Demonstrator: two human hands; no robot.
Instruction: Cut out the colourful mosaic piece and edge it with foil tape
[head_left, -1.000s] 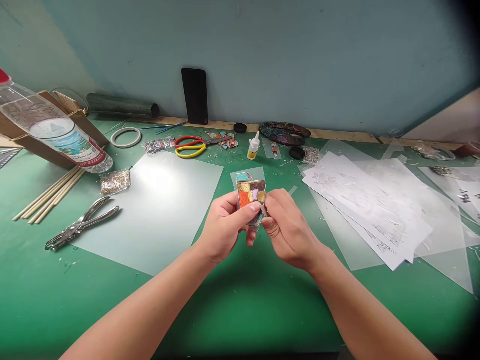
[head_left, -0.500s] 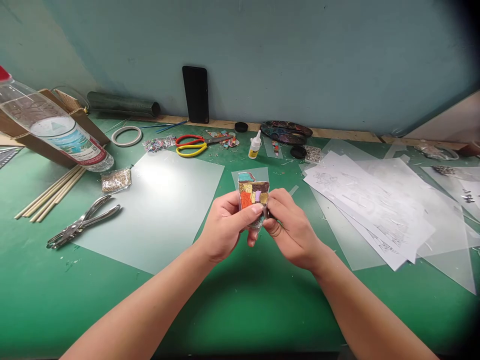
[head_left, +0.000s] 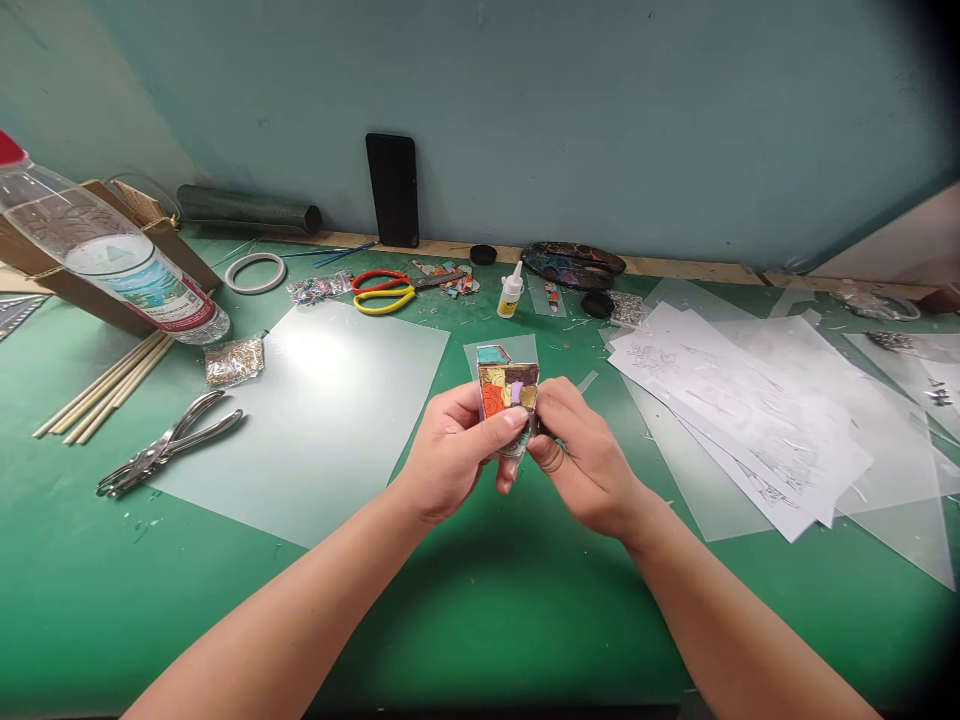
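Note:
Between my two hands, above the green table, is a small flat colourful cutout [head_left: 493,398] with orange, yellow, purple, brown and teal patches. My left hand [head_left: 459,445] holds it from the left, thumb pressed across its front and fingers behind. At the cutout's right edge my right hand [head_left: 585,450] is closed in a pinch, thumb and forefinger together. Whatever those fingertips grip, beyond the edge itself, is hidden. A clear plastic piece [head_left: 517,347] shows behind the cutout's top. Farther back stands a small white glue bottle [head_left: 509,297] with a yellow label.
On the left are a hole punch [head_left: 161,450], wooden sticks [head_left: 109,390], a leaning water bottle [head_left: 127,270] and a translucent sheet [head_left: 300,430]. Red-and-yellow scissors [head_left: 386,290] and a phone [head_left: 394,190] are at the back. Drawn papers [head_left: 735,410] lie right.
Almost nothing differs. Both hands keep the same hold on the cutout, and the whole view has shifted very slightly.

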